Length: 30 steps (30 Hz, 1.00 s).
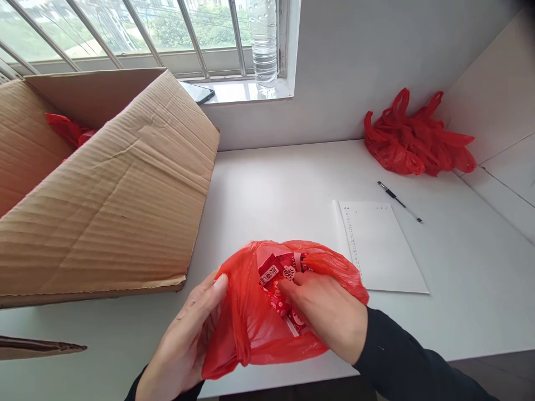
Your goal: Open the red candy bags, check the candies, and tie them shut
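Note:
A red plastic bag [251, 328] sits open in front of me at the table's near edge. Small red wrapped packets [278, 301] with printed labels lie inside it. My left hand [188, 331] grips the bag's left rim, thumb on the outside and fingers behind the film. Reaching into the mouth of the bag, my right hand [324, 306] has its fingers curled down among the packets. Its fingertips are partly hidden, so what they hold, if anything, cannot be made out.
A large open cardboard box [137, 184] with red bags inside stands at left. At right lie a printed paper pad [384, 250], a pen [400, 201] and a heap of red bags [418, 139]. A water bottle [264, 47] and a phone [198, 92] rest on the windowsill.

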Each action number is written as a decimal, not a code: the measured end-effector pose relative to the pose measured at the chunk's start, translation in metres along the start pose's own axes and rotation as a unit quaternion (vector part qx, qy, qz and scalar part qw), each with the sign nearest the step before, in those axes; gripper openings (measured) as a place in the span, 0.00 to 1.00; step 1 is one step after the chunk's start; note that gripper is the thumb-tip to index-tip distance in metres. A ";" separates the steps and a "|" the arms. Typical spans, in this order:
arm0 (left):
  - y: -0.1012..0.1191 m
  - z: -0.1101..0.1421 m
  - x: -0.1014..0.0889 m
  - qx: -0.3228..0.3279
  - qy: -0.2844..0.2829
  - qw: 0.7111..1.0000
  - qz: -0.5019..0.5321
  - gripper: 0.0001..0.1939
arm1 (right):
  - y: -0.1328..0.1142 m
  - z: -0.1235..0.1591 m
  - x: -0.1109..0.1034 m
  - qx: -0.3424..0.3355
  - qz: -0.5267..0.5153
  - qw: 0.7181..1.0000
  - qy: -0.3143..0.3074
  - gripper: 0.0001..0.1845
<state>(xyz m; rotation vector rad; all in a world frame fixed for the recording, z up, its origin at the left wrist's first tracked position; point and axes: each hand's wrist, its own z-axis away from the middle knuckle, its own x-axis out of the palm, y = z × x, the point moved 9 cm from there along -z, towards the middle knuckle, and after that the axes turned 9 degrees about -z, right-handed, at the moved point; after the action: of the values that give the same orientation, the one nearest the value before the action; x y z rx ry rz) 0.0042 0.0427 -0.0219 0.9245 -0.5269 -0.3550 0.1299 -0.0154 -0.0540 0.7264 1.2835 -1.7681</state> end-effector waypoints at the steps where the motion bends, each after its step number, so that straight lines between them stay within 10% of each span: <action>1: 0.000 0.000 0.001 0.001 -0.002 1.000 0.011 0.20 | 0.000 0.000 0.000 -0.006 -0.002 1.000 0.005 0.11; 13: 0.002 -0.004 0.011 0.001 -0.025 0.999 0.019 0.11 | -0.001 -0.008 0.003 -0.016 -0.021 1.000 -0.009 0.35; 30: 0.001 -0.006 0.011 -0.001 -0.041 0.999 0.026 0.14 | -0.015 0.006 0.013 -0.046 -0.007 0.997 -0.066 0.13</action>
<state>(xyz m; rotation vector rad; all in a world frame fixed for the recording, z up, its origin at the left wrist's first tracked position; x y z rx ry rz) 0.0171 0.0415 -0.0209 0.8944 -0.6253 -0.3477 0.1108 -0.0227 -0.0552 0.5415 1.2726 -1.7260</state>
